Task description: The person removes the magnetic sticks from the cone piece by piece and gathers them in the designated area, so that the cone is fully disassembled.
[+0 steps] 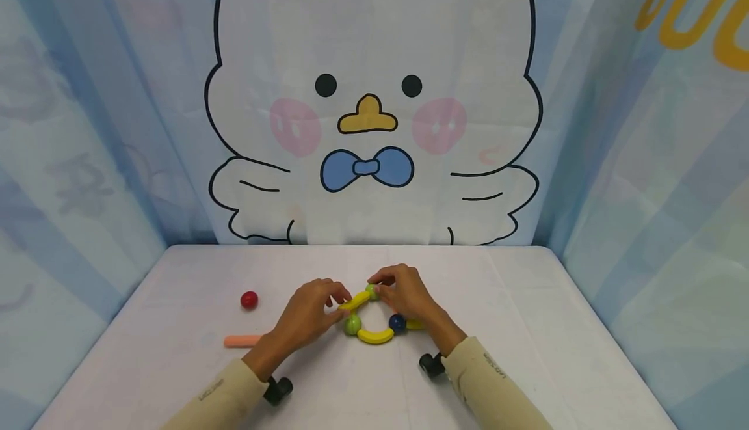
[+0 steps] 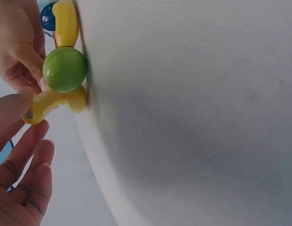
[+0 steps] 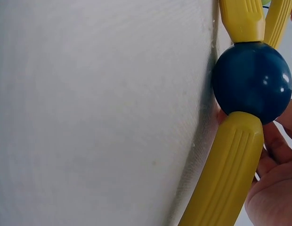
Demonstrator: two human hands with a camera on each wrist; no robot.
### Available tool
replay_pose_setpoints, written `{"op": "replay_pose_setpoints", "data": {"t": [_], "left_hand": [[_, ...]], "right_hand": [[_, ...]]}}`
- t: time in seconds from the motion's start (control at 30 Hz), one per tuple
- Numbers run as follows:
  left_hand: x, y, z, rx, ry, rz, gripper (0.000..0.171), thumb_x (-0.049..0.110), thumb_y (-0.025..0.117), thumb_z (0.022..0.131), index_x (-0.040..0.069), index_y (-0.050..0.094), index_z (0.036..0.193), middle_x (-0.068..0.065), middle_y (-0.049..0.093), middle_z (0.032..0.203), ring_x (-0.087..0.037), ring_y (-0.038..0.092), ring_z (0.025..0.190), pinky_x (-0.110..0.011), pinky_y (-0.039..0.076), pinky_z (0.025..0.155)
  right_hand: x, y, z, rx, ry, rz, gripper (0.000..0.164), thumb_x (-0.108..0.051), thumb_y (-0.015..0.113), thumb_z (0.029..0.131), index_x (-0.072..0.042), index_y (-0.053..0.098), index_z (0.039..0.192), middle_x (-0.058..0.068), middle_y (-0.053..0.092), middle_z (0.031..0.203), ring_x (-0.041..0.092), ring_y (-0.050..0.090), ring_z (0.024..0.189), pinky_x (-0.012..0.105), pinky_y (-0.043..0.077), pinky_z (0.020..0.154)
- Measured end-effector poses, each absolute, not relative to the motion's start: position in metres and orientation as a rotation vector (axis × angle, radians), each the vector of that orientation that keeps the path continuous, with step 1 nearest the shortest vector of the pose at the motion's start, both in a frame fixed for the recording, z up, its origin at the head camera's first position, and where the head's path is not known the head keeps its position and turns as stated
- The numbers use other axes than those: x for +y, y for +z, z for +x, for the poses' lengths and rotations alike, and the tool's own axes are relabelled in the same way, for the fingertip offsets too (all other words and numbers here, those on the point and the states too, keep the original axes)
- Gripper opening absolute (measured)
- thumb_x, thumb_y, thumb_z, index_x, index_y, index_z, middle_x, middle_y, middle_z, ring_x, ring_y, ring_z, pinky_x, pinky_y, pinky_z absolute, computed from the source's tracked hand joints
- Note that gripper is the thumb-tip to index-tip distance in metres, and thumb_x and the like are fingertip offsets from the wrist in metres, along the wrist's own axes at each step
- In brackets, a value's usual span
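A chain of yellow curved rods and coloured balls lies on the table. My left hand (image 1: 310, 309) pinches the end of a yellow curved rod (image 2: 44, 104) between thumb and index finger, close by a green ball (image 2: 65, 69). At the chain's far side, my right hand (image 1: 406, 291) grips another green ball (image 1: 371, 291), partly covered by the fingers. Along the near side, a yellow rod (image 1: 376, 336) joins the nearer green ball to a dark blue ball (image 1: 397, 323). From the blue ball another yellow rod (image 3: 226, 174) runs off to the right, under my right wrist in the head view.
To the left on the white table (image 1: 497, 300) lie a red ball (image 1: 249, 300) and an orange straight stick (image 1: 242, 341), whose right end is hidden by my left wrist. A curtain (image 1: 374, 215) with a cartoon bird hangs behind the table.
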State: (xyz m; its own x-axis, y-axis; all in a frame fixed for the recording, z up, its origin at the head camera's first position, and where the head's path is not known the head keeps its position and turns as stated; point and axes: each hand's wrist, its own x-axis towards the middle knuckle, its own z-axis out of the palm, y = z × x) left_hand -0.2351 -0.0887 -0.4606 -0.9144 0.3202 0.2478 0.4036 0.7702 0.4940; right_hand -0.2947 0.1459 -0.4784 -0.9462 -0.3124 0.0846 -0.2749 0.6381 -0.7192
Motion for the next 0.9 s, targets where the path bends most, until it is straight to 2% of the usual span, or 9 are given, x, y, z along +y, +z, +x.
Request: {"op": "replay_pose_setpoints", "data": {"t": [0.27,0.9], "left_hand": [[-0.090,-0.464,-0.237,-2.843,-0.834,-0.536,0.022,0.013,0.089,0.087,0.019,0.080,0.106,0.005,0.077,0.101,-0.010,0.063,0.085,-0.024,0.056,0.077],[-0.092,-0.473,-0.242,-2.902,-0.989,-0.454,0.024,0.001,0.084,0.088,0.011,0.079,0.109,-0.002,0.075,0.100,-0.017,0.066,0.087,-0.034,0.062,0.083]], "right_hand": [[0.146,-0.478,-0.295,2.807,-1.219,-0.508,0.017,-0.011,0.072,0.101,-0.021,0.082,0.112,-0.007,0.079,0.108,0.015,0.070,0.105,0.046,0.056,0.105],[0.144,-0.478,-0.294,2.821,-1.209,-0.481,0.016,-0.011,0.072,0.102,-0.021,0.082,0.110,-0.006,0.079,0.106,0.016,0.070,0.105,0.047,0.056,0.104]]}}
